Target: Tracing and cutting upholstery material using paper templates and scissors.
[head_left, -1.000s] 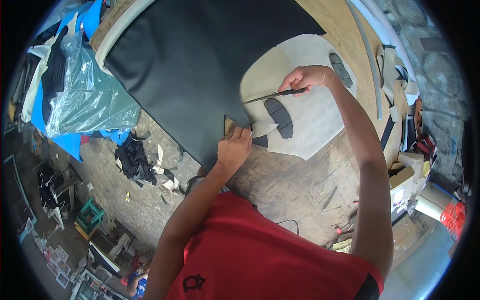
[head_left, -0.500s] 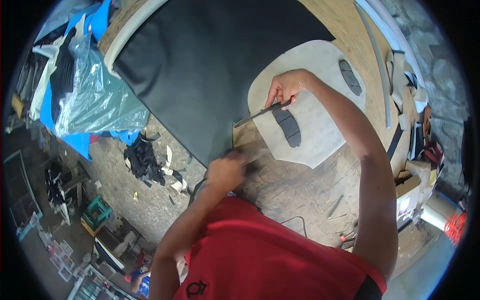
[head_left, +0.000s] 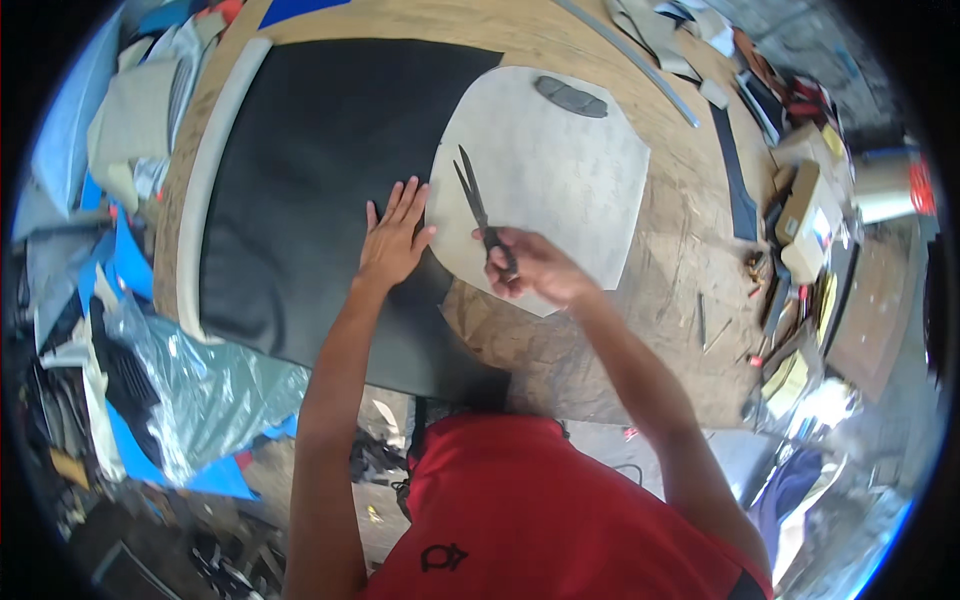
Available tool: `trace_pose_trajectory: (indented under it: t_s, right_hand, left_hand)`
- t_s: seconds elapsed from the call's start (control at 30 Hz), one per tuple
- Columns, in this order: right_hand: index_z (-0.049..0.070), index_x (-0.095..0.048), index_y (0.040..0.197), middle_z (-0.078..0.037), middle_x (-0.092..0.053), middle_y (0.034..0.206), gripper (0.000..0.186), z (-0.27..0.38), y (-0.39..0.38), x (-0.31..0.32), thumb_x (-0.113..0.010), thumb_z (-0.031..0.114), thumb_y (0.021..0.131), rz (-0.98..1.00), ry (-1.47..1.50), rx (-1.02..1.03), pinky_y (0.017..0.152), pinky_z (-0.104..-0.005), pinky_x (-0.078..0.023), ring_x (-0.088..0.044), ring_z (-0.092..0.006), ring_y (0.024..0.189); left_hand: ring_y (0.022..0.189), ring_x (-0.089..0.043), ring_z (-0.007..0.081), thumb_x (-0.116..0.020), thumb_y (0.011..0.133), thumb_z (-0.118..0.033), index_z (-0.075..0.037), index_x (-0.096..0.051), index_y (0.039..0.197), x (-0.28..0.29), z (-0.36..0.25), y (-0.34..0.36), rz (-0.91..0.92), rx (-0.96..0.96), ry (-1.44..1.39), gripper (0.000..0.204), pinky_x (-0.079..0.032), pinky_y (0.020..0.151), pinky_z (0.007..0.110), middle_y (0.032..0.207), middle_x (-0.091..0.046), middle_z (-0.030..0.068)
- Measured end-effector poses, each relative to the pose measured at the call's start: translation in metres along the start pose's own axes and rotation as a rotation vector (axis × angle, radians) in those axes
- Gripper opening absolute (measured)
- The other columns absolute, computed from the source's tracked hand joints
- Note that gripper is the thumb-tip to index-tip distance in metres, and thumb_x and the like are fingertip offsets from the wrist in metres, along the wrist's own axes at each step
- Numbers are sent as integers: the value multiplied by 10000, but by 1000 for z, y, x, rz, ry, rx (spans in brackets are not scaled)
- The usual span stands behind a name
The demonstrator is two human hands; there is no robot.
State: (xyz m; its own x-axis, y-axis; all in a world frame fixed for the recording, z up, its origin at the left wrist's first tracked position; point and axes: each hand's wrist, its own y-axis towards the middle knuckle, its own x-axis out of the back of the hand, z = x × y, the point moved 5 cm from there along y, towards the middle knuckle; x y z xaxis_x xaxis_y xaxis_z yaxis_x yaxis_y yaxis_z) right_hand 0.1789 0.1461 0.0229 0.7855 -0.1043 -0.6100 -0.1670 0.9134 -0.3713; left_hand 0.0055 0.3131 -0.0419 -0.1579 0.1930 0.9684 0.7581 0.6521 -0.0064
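My left hand (head_left: 393, 240) lies flat with fingers spread on a sheet of black, leather-like material (head_left: 310, 190). My right hand (head_left: 538, 268) grips black-handled scissors (head_left: 472, 190) above a pale, rounded paper pattern (head_left: 570, 180). The scissor blades are slightly parted and point toward the far side of the table. The pattern lies against the cut right edge of the black sheet, partly on bare wood. On its far part rests a grey, curved block (head_left: 571, 97) that looks like a brake pad.
The wooden table (head_left: 590, 355) carries a long metal strip (head_left: 640, 62) at the far right. A rolled edge (head_left: 215, 180) bounds the black sheet on the left. Clear plastic (head_left: 215, 390) and scraps lie at the lower left. Boxes (head_left: 805, 225) and tools crowd the right side.
My left hand went from a blurred spot near my body to flat on the black sheet. My right hand drew nearer with the scissors. The view shifted; the nearer block no longer shows.
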Motion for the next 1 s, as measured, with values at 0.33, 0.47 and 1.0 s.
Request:
trace_pose_trajectory:
  t_s: [0.33,0.47,1.0]
  right_hand:
    - [103,-593,1278,-60,-637,881,350,-67,110,-106,-655,354,1042,-389,455,211,596,-234,-408,-604,-146,713]
    - [126,-593,1227,-48,-636,885,284,-72,170,-137,-626,354,1062,-495,613,367,632,-239,-438,-607,-141,739]
    - [116,-551,1268,-14,-604,848,247,-55,267,-110,-586,282,1089,-968,561,660,597,-216,-439,-544,-85,683]
  left_hand:
    - [1586,-236,206,-479,1029,-472,-209,-303,1644,3,63,49,48,-291,102,692,-162,1226,677,1726,-254,-39]
    - [1582,-247,191,-479,1024,-478,-201,-316,1639,14,96,55,80,-372,129,694,-146,1219,691,1724,-261,-39]
    - [1558,-314,226,-614,935,-323,-150,-370,1605,33,143,83,220,-646,48,733,-127,1175,761,1696,-327,39]
